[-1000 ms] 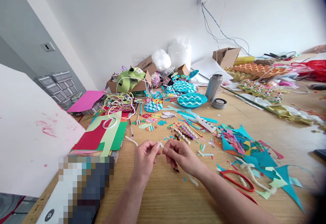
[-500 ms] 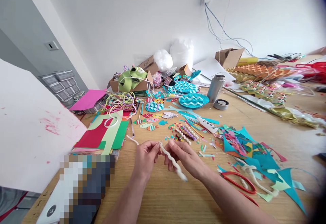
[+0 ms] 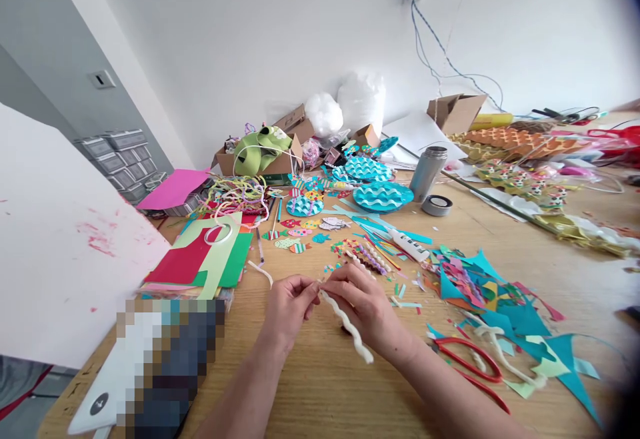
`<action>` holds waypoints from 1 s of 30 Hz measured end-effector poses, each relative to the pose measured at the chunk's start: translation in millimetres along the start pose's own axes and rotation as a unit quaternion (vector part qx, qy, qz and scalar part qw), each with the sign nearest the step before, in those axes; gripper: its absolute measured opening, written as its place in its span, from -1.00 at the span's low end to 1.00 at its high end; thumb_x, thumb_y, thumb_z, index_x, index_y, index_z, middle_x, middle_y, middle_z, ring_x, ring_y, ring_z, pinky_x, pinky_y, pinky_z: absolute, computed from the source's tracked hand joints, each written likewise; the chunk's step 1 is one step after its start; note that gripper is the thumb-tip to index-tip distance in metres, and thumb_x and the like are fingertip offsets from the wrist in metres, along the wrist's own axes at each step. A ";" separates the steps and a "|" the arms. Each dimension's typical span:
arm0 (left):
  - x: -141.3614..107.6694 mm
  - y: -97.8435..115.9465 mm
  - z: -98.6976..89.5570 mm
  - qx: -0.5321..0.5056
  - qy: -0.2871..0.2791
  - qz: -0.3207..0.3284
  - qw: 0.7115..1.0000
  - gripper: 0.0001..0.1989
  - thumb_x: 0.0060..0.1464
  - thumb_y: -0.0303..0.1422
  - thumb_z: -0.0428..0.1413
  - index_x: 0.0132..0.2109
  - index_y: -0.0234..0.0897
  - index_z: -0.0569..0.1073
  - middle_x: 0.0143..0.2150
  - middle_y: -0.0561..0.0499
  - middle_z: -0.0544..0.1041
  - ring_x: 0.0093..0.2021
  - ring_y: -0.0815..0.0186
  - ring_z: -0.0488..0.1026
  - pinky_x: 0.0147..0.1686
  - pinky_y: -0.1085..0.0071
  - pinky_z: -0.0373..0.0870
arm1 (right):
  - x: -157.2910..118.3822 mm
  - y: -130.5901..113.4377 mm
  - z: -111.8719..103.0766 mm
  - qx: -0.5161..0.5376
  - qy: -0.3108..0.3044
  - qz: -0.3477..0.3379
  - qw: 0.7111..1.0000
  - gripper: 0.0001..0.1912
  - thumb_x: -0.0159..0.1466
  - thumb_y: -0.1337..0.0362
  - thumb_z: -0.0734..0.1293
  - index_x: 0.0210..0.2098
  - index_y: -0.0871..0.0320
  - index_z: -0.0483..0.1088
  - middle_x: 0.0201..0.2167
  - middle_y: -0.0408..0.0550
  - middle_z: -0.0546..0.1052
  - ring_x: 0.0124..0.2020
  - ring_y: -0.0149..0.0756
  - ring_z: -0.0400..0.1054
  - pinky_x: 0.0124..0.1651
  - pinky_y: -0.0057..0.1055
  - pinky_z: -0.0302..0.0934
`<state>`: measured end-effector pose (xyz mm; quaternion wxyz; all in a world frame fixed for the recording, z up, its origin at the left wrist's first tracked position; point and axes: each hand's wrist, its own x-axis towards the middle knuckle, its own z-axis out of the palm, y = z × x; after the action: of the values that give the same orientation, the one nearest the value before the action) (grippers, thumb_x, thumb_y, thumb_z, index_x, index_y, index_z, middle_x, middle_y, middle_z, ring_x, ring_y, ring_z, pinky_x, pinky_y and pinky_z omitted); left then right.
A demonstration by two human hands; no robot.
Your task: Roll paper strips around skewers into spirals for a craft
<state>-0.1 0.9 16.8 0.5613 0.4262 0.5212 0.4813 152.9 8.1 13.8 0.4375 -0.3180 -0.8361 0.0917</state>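
Observation:
A length of thick white yarn [image 3: 353,332] with a wavy, twisted look slants down from my fingertips, its lower end loose over the table. My left hand [image 3: 289,306] is closed, thumb and finger pinching the yarn's upper end. Against it, my right hand [image 3: 364,306] pinches the same end, its fingers bent over from above. A small dark bit shows beneath the right hand; its kind is unclear. Just beyond lie several twisted yarn pieces [image 3: 373,259] in white, brown and purple. Another white yarn strand [image 3: 261,270] lies left of my left hand.
Red-handled scissors [image 3: 473,359] and blue paper scraps [image 3: 525,322] lie to the right. A glue bottle [image 3: 409,246], paper fish [image 3: 300,232], wavy blue discs [image 3: 383,196] and a metal flask [image 3: 429,172] stand or lie farther back. Coloured paper sheets [image 3: 175,259] are stacked at left.
My right hand has shifted up to the yarn's upper end, its fingers now meeting the left fingertips. The yarn's loose end hangs slightly lower and farther right. The camera view has shifted slightly.

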 end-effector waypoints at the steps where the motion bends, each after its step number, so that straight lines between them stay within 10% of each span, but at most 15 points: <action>1: 0.4 -0.9 0.0 0.005 -0.001 0.002 1.000 -0.68 -0.24 -0.15 0.22 -0.52 -0.37 0.41 -0.63 0.08 0.36 -0.71 0.55 0.11 -0.72 0.58 -0.07 | 0.0 0.0 -0.2 -0.005 -0.001 -0.005 1.000 -0.81 0.27 0.36 0.17 -0.21 0.12 0.40 -0.35 0.01 0.39 -0.32 -0.29 0.26 -0.29 -0.32 0.23; 23: 3.6 -5.3 -2.4 0.033 -0.022 0.025 0.999 -0.69 -0.18 -0.15 0.19 -0.46 -0.37 0.43 -0.61 0.08 0.36 -0.70 0.53 0.12 -0.71 0.55 -0.03 | -1.2 0.2 -1.8 -0.009 -0.025 -0.026 0.999 -0.85 0.26 0.38 0.18 -0.21 0.15 0.35 -0.33 0.02 0.38 -0.32 -0.27 0.22 -0.27 -0.30 0.18; 30: 2.3 -7.6 -0.3 0.187 -0.021 0.136 0.973 -0.79 -0.07 -0.29 0.10 -0.54 -0.32 0.44 -0.63 0.07 0.36 -0.62 0.44 0.21 -0.59 0.51 0.09 | -1.9 6.0 3.8 -0.026 -0.049 -0.031 0.998 -0.82 0.27 0.47 0.10 -0.35 0.17 0.28 -0.35 0.00 0.35 -0.32 -0.28 0.17 -0.24 -0.30 0.14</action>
<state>0.3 1.8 9.0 0.4122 0.6005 0.5272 0.4377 153.3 12.1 7.7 0.3906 -0.2980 -0.8680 0.0721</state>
